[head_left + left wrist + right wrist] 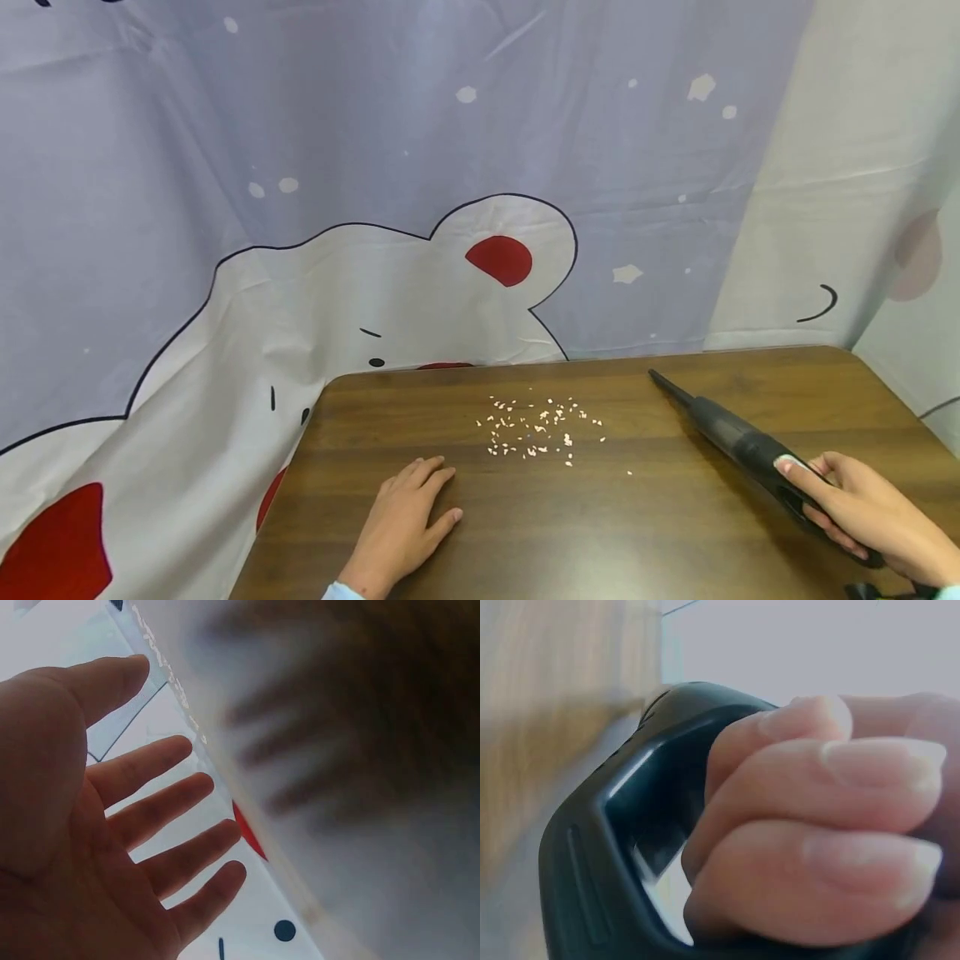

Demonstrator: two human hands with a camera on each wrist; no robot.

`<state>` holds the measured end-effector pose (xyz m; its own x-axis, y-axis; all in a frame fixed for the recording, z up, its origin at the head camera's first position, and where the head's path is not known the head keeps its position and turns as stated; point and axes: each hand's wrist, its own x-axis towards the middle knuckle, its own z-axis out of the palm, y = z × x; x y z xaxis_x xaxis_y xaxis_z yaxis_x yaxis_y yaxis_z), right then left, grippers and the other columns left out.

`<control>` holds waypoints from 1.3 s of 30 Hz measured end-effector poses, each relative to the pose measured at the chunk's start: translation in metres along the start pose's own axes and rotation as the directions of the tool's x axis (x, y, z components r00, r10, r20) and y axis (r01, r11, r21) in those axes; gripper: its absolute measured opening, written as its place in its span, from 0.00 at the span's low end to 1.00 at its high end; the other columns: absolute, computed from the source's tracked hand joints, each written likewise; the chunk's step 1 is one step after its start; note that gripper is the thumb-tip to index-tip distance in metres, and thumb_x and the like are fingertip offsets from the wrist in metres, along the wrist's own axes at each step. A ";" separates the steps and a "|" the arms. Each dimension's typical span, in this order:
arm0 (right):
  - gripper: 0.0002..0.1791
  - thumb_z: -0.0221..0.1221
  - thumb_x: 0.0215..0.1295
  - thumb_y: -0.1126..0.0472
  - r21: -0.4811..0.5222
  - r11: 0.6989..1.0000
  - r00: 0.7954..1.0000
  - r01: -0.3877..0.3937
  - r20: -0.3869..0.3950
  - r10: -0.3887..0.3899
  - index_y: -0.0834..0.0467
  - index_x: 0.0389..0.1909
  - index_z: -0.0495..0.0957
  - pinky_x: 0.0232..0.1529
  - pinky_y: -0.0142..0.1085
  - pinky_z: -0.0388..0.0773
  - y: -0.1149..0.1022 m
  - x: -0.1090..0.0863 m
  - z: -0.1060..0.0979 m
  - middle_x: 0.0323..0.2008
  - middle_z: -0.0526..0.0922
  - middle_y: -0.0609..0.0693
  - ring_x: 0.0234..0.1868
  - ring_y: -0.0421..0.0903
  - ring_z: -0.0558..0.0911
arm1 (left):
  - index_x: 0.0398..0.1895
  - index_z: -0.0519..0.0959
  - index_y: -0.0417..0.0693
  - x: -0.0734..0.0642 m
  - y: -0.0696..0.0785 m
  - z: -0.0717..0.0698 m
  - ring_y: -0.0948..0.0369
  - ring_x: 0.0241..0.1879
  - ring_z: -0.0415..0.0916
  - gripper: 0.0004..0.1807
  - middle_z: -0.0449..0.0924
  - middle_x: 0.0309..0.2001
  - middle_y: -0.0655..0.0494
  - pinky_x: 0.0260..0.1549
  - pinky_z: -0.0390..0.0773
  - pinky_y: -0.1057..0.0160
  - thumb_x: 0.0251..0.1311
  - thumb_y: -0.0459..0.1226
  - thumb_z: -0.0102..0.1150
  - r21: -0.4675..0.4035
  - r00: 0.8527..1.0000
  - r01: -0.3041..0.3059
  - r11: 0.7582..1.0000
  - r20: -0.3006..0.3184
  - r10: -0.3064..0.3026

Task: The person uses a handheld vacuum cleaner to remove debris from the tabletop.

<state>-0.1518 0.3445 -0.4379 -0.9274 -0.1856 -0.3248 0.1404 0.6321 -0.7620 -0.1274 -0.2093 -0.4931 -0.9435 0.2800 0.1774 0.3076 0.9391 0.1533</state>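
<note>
Head view: one black handheld vacuum-like tool with a smoky translucent barrel and a long tapered nozzle (738, 437), angled over the right side of the brown wood-grain counter (630, 525); one right hand (873, 510), fingers wrapped round its handle, thumb along the top; one scatter of small, pale, flat paper-like scraps (540, 428) at mid-counter, a few strays nearer the person, the nozzle tip apart from them to the right and beyond; one left hand (405, 523), palm down, left of the scraps, fingers loosely spread, holding nothing; one lavender-and-white printed cloth backdrop (360, 158) behind. Left wrist view: the same left hand, fingers extended and separated, its blurred reflection on the counter; whether any fingertip touches cannot be told. Right wrist view: fingers curled firmly through the looped black handle (576, 885), no clearance at the grip; nozzle out of sight. Handling note, by judgement: best practice would bring the tip low and nearly level to the scraps, drawing slow overlapping passes from the rim inward, strays last, left hand clear, any outward airflow directed away from the loose pieces.
</note>
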 end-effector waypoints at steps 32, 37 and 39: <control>0.09 0.59 0.67 0.58 -0.427 0.823 0.887 0.375 -0.093 -0.453 0.47 0.35 0.66 0.16 0.25 0.61 -0.086 -0.059 0.060 0.16 0.59 0.33 0.16 0.29 0.60 | 0.70 0.63 0.45 0.068 0.164 0.003 0.54 0.69 0.55 0.45 0.63 0.67 0.52 0.70 0.53 0.57 0.57 0.63 0.57 -0.078 0.845 -0.505 0.860 -0.245 0.475; 0.11 0.59 0.66 0.62 -0.393 0.772 0.839 0.500 0.000 -0.543 0.49 0.35 0.64 0.16 0.25 0.64 -0.089 -0.063 0.061 0.19 0.66 0.30 0.17 0.27 0.65 | 0.72 0.61 0.50 0.079 0.191 0.007 0.57 0.67 0.58 0.47 0.65 0.65 0.57 0.69 0.55 0.58 0.54 0.65 0.58 -0.051 0.827 -0.542 0.839 -0.206 0.522; 0.12 0.59 0.65 0.63 -0.383 0.760 0.829 0.525 0.027 -0.559 0.51 0.35 0.63 0.16 0.25 0.65 -0.090 -0.065 0.061 0.21 0.70 0.30 0.18 0.27 0.67 | 0.72 0.61 0.51 0.080 0.199 0.010 0.59 0.66 0.61 0.46 0.67 0.64 0.59 0.67 0.59 0.58 0.54 0.64 0.59 -0.053 0.827 -0.547 0.835 -0.190 0.530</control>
<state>-0.0835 0.2538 -0.3820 -0.8376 -0.5277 0.1414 -0.5131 0.6710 -0.5352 -0.1434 0.0023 -0.4583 -0.5934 0.6909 0.4129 0.7798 0.6206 0.0823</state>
